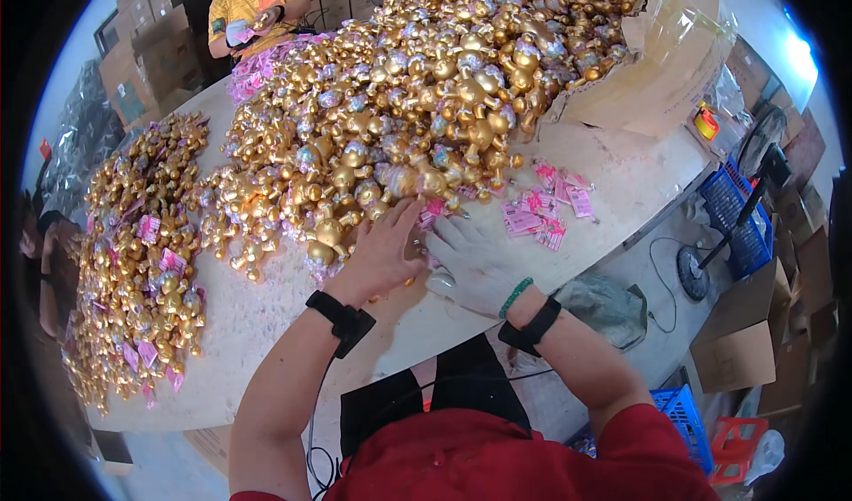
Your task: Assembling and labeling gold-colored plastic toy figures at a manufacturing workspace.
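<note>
Both hands rest on the pale table (266, 323) at the near edge of a big heap of gold figurines (399, 119). The left hand (382, 252) lies flat, fingers spread, holding nothing; the gloved right hand (475, 266) is also flat and empty. Pink tags (541, 208) lie scattered just beyond it — no common direction. A gold figurine (324, 239) lies beside the left fingers, long axis pointing away from the person.

Both hands (426, 257) meet beside gold figurines (390, 110)

Gold figurines (390, 119), pink tags (532, 213), a white glove (475, 261), and a blue crate (741, 226).
</note>
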### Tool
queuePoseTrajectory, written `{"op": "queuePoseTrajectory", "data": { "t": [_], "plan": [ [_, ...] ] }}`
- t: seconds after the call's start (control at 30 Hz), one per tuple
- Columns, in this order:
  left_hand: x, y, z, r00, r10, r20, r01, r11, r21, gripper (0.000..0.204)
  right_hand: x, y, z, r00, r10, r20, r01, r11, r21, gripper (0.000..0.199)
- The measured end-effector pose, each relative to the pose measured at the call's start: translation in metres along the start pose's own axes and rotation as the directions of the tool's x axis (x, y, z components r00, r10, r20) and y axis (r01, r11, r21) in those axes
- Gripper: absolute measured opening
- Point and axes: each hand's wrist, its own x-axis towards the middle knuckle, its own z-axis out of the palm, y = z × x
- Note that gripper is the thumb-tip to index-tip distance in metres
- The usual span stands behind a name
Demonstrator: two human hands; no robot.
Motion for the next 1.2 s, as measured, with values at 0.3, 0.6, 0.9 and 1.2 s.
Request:
{"op": "queuePoseTrajectory", "data": {
  "t": [0.3,0.6,0.9,1.2],
  "plan": [
    [-0.007,0.000,0.004,1.000,0.002,-0.010,-0.002,0.997,0.073,0.085,-0.022,0.040,-0.036,0.937,0.074,0.340,-0.082,0.997,0.010,0.052],
    [-0.073,0.004,-0.002,0.991,0.036,-0.133,-0.024,0.995,0.093,0.082,-0.012,0.008,-0.015,0.974,0.156,0.167,-0.157,0.988,-0.009,0.052],
    [-0.141,0.018,0.002,0.977,-0.183,-0.110,0.205,0.948,0.245,0.083,0.014,-0.011,0.001,0.920,0.301,0.251,-0.271,0.951,-0.147,0.053],
    [-0.176,0.015,0.019,0.953,-0.213,-0.216,0.252,0.953,0.170,0.073,-0.024,0.043,-0.038,0.982,0.066,0.178,-0.037,0.987,-0.159,0.037]
  ]
}}
